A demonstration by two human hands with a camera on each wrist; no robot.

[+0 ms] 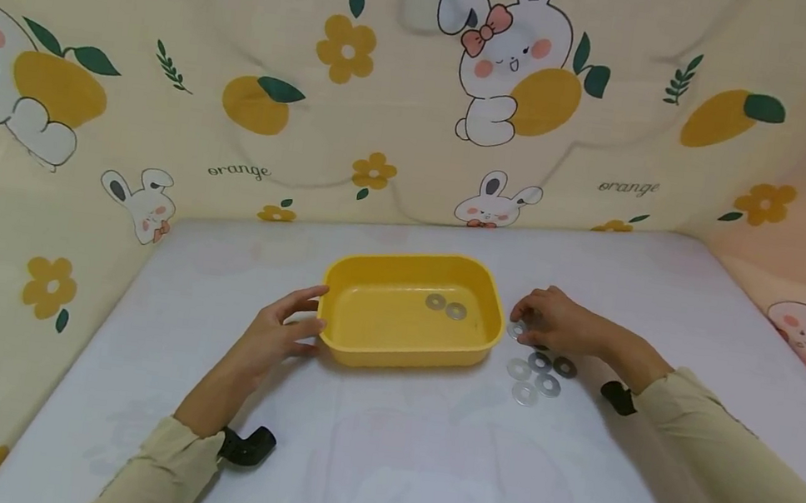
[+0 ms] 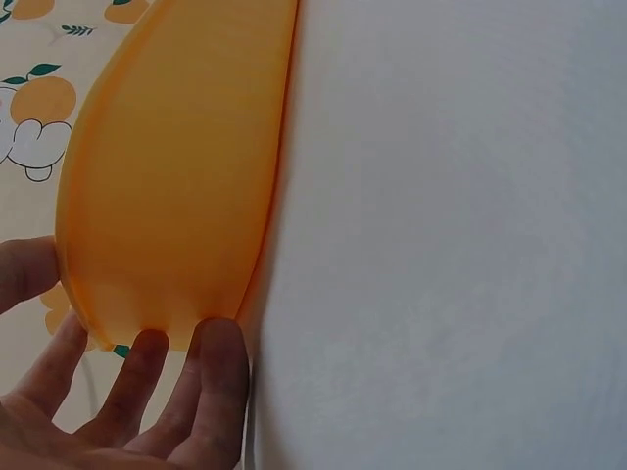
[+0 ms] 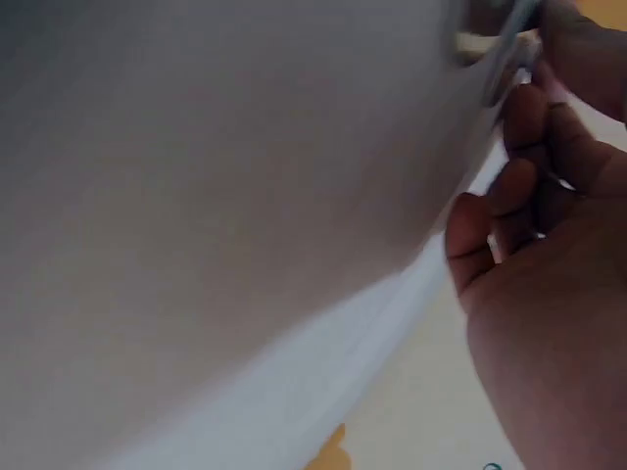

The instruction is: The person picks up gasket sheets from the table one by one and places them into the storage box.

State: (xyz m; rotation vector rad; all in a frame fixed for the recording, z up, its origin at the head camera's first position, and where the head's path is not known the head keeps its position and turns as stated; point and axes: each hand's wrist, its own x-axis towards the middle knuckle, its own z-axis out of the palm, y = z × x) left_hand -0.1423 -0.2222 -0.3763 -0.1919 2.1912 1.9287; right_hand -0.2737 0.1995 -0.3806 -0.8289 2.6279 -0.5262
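Observation:
A yellow plastic tray (image 1: 375, 355) stands on the white table, with two metal washers (image 1: 445, 306) lying inside it toward its right. My left hand (image 1: 272, 336) is at the tray's left end, its fairly straight fingertips touching the end wall; the left wrist view shows these fingers (image 2: 225, 362) against the orange-looking plastic. Just right of the tray, my right hand (image 1: 556, 321) pinches a washer (image 1: 517, 329) between thumb and fingers. Several more flat washers (image 1: 525, 393) lie on the table below that hand, one partly hidden by it.
Cloth with rabbits and oranges (image 1: 389, 116) hangs behind the table and at both sides. A black wrist-worn device (image 1: 249, 447) shows at the left cuff, another black device (image 1: 618, 398) at the right one. White table surface (image 1: 407, 462) stretches in front of the tray.

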